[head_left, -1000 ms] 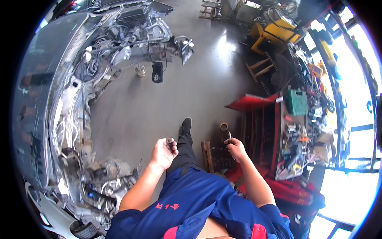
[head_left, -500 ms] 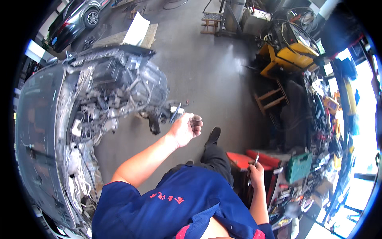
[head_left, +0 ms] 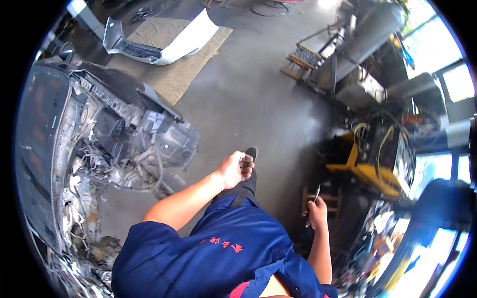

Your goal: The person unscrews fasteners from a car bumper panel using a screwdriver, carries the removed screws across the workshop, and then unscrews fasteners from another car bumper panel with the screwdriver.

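My left hand (head_left: 234,169) hangs ahead of me with its fingers curled; anything inside them is hidden. My right hand (head_left: 316,213) grips a thin silver metal tool (head_left: 317,192), held upright beside a low wooden stool (head_left: 335,203). A dismantled car front (head_left: 124,129), with exposed panels, wiring and pipes, lies to the left of my left hand. My dark shoe (head_left: 252,153) shows just beyond that hand.
Ahead, a white bumper (head_left: 191,39) rests on a tan cloth (head_left: 179,84). At right stand a grey gas cylinder (head_left: 372,35) on a frame, a yellow wheeled machine (head_left: 362,174) with hoses and a wooden-legged stand (head_left: 293,69). Cluttered shelving (head_left: 377,248) lies low right.
My view has moved forward along the car: the bumper has come into view, and the red cabinet and green case have left it. My left hand has risen; my right keeps the tool.
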Available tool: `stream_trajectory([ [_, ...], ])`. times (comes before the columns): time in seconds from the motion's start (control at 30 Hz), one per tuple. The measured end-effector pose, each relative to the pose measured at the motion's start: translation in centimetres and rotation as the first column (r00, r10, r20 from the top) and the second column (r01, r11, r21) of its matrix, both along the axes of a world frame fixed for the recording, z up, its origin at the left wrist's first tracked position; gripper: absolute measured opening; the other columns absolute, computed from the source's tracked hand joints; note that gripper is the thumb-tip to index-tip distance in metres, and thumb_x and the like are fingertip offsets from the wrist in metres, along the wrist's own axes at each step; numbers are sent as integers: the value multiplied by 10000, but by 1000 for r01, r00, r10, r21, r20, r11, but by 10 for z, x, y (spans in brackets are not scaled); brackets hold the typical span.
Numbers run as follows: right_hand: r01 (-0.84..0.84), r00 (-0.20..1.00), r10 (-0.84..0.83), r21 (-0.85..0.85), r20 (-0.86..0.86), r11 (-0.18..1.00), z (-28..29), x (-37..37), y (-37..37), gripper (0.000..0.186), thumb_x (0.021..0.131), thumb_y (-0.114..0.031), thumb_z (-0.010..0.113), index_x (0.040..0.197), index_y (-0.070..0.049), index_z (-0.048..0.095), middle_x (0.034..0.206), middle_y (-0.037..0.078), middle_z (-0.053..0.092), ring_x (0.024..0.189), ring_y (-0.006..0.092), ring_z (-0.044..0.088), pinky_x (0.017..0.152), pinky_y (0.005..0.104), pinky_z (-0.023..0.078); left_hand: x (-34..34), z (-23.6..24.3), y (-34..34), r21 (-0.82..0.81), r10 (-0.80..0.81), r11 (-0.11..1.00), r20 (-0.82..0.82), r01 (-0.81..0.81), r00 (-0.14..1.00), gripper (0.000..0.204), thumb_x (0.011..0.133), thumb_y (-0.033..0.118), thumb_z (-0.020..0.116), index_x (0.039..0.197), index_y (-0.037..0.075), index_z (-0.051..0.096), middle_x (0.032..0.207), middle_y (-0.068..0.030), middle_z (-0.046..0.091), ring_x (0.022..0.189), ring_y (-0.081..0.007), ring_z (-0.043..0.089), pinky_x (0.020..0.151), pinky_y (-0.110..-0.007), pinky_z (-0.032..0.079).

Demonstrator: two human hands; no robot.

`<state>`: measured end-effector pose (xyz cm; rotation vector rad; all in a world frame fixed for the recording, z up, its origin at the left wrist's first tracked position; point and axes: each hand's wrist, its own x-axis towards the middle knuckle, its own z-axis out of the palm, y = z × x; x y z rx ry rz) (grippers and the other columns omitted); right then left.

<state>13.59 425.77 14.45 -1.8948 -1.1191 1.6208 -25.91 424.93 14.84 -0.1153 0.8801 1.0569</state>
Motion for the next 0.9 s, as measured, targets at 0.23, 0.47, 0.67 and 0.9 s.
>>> stream_trajectory([
  [0.23,-3,975,56,-237,215,972,-101,24,211,172,841,15,484,910,-43,631,716,49,567,552,163,541,466,323,460,-46,-33,248,-147,151,977,-44,-156,988,266,964,288,481,934,68,628,856,-69,645,732,-179,601,669,-346,519],
  [0.47,-175,936,290,-450,199,876,-192,59,365,233,800,-26,591,987,-2,728,768,57,674,672,184,632,621,337,510,-143,24,486,115,233,967,-30,-228,972,271,987,285,483,955,60,631,879,-68,641,745,-176,584,698,-341,518],
  [0.67,-493,798,580,-378,164,784,-106,-152,681,139,784,-24,581,892,19,656,733,152,626,608,254,613,510,415,477,-239,-17,627,-38,492,868,-60,-495,868,306,991,317,479,936,59,634,858,-79,650,730,-190,598,687,-341,515],
  [0.9,-409,902,417,-87,109,908,-68,-413,1054,160,823,-3,498,917,2,626,705,64,557,534,176,527,475,332,477,-365,12,785,27,601,799,-2,-600,799,305,965,342,521,958,55,625,911,-98,640,800,-210,591,740,-358,504],
])
